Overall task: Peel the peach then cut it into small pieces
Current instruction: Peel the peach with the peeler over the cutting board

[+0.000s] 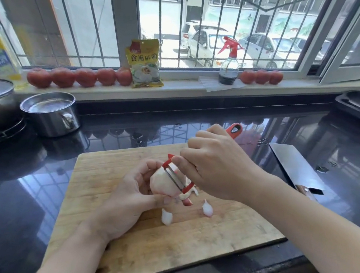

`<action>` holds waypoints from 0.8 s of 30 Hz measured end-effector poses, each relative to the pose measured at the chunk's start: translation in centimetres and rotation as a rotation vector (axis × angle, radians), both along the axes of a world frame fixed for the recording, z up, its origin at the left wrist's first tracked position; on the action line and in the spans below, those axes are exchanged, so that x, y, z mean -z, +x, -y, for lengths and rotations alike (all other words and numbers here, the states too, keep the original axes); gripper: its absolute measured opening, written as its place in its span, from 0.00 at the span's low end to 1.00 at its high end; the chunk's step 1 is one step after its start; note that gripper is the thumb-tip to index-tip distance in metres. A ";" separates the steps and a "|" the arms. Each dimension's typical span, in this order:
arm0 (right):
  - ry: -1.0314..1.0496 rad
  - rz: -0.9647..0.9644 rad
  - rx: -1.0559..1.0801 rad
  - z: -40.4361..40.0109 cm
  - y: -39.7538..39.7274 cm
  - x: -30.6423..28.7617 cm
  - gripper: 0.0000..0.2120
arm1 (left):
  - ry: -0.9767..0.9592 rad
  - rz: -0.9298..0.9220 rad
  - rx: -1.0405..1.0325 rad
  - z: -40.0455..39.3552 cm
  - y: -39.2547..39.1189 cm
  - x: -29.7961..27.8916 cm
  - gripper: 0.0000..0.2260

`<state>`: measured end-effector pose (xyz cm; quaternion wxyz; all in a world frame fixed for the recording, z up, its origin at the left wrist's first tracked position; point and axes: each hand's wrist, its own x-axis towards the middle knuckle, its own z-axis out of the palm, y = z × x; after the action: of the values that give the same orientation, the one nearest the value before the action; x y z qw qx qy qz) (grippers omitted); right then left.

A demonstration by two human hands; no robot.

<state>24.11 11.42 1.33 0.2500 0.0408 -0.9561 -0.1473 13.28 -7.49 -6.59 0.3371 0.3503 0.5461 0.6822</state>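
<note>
Over the wooden cutting board [121,251], the left hand [125,199] wraps its fingers around the peach [162,183]. The right hand [213,167] grips the red peeler [176,176], blade flat on the fruit. Best to pull gently, turning the peach to reach leftover skin.

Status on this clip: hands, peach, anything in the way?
Left hand gripping peach over cutting board. Right hand holds red peeler, blade on fruit. Peel scraps on board; cleaver clear, right.
</note>
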 end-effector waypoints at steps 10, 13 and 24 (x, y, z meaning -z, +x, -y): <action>0.097 0.198 0.213 -7.2 -1.6 2.1 0.30 | 0.015 -0.072 -0.006 0.0 1.5 -1.6 0.28; 0.065 0.140 0.226 -7.9 -0.8 2.2 0.30 | 0.038 -0.064 0.003 -0.1 1.5 -1.6 0.28; -0.369 -0.119 0.195 -4.7 0.6 1.5 0.29 | 0.012 0.003 -0.063 -0.2 0.7 -0.5 0.28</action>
<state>24.74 16.09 -0.22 0.2940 -0.1069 -0.9498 0.0045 13.97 -7.27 -6.05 0.3141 0.3341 0.5522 0.6962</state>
